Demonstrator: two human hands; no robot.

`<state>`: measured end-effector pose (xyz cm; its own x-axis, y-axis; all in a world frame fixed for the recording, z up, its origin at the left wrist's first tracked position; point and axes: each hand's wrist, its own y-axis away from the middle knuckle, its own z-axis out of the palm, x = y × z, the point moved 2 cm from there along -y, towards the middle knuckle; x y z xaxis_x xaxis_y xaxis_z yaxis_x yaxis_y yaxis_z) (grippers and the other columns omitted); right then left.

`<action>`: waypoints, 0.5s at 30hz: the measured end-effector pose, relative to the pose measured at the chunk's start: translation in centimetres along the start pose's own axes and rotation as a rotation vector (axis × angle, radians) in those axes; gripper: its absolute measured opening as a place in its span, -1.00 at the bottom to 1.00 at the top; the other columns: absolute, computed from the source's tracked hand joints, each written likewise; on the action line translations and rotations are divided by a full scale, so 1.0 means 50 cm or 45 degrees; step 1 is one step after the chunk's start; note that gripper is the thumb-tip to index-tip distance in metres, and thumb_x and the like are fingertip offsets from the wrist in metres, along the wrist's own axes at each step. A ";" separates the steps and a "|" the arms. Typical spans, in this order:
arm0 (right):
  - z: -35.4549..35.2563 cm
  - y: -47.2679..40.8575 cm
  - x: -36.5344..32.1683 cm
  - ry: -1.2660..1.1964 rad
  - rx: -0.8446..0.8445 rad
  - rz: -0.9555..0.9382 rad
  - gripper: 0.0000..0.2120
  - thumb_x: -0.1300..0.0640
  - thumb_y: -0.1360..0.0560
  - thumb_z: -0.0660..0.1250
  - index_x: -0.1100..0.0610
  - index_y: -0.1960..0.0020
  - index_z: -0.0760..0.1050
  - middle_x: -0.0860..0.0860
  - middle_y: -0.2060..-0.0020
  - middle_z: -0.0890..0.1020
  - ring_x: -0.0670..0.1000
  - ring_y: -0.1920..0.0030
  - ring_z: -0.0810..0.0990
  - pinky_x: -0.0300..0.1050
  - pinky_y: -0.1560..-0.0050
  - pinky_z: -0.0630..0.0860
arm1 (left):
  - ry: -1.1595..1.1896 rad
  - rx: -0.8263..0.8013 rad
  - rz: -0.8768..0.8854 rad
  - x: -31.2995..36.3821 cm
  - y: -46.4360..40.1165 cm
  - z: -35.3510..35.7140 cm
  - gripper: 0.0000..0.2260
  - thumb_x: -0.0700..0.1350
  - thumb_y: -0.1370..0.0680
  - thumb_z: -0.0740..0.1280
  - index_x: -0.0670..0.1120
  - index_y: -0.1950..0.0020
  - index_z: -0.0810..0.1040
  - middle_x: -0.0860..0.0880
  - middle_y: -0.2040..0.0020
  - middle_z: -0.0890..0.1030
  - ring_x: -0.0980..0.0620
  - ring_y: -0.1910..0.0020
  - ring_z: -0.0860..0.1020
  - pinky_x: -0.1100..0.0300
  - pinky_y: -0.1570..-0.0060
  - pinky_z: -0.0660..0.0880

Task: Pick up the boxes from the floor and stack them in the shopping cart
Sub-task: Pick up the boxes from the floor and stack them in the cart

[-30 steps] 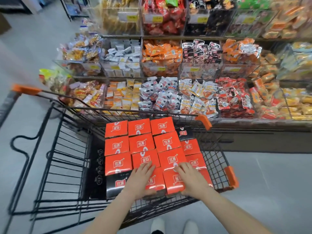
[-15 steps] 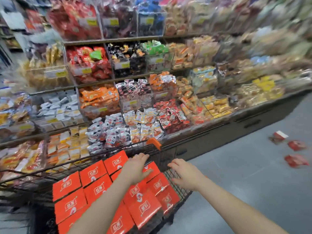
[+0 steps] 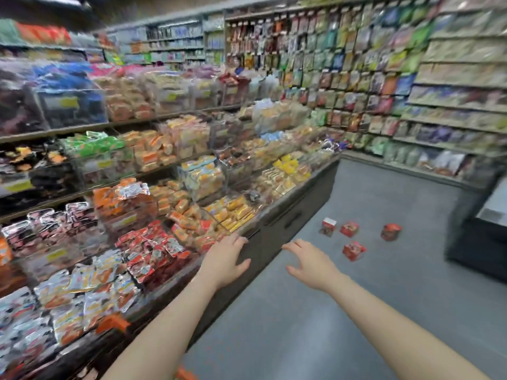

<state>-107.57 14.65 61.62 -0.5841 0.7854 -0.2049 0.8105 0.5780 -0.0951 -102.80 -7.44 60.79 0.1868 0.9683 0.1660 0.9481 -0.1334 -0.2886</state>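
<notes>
Both hands reach empty toward red boxes lying on the shop floor.
Left hand [image 3: 223, 260] and right hand [image 3: 311, 266] have relaxed, spread fingers; four boxes [image 3: 354, 250] lie well ahead beside the shelf base [image 3: 290, 223]. Best to walk closer and take the nearest.

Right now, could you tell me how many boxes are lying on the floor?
4, grouped ahead of the right hand: a white-topped box nearest the shelf base, a red box beside it, the nearest one, and the rightmost one. Others may lie out of view.
</notes>
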 end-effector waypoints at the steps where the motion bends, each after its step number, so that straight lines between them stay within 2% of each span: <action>1: -0.019 -0.001 0.046 0.014 0.026 0.024 -0.52 -0.01 -0.55 0.25 0.02 -0.43 0.28 0.00 -0.31 0.39 0.02 -0.33 0.37 -0.14 -0.20 0.34 | 0.010 0.013 0.022 0.031 -0.041 0.010 -0.56 0.11 -0.52 0.28 -0.05 -0.34 0.39 -0.05 -0.22 0.46 -0.06 -0.22 0.45 0.08 -0.15 0.42; 9: -0.127 0.010 0.380 -0.050 0.200 0.290 -0.48 -0.04 -0.50 0.28 0.02 -0.43 0.31 0.01 -0.35 0.41 0.05 -0.37 0.35 -0.05 -0.30 0.36 | 0.070 0.058 0.175 0.248 -0.321 0.091 -0.51 0.17 -0.49 0.28 -0.04 -0.33 0.38 -0.01 -0.21 0.44 -0.02 -0.18 0.45 0.06 -0.10 0.45; 15: -0.145 0.015 0.569 -0.131 0.278 0.541 -0.53 -0.05 -0.51 0.28 0.00 -0.39 0.34 0.00 -0.30 0.43 0.06 -0.34 0.37 0.01 -0.26 0.40 | 0.072 -0.032 0.284 0.342 -0.503 0.177 -0.52 0.17 -0.50 0.26 -0.04 -0.34 0.36 0.00 -0.20 0.42 -0.02 -0.16 0.45 0.05 -0.07 0.46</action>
<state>-123.90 39.04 62.78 -0.2015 0.9092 -0.3643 0.9728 0.1426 -0.1823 -125.75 14.34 62.56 0.4062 0.9008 0.1534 0.8875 -0.3489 -0.3010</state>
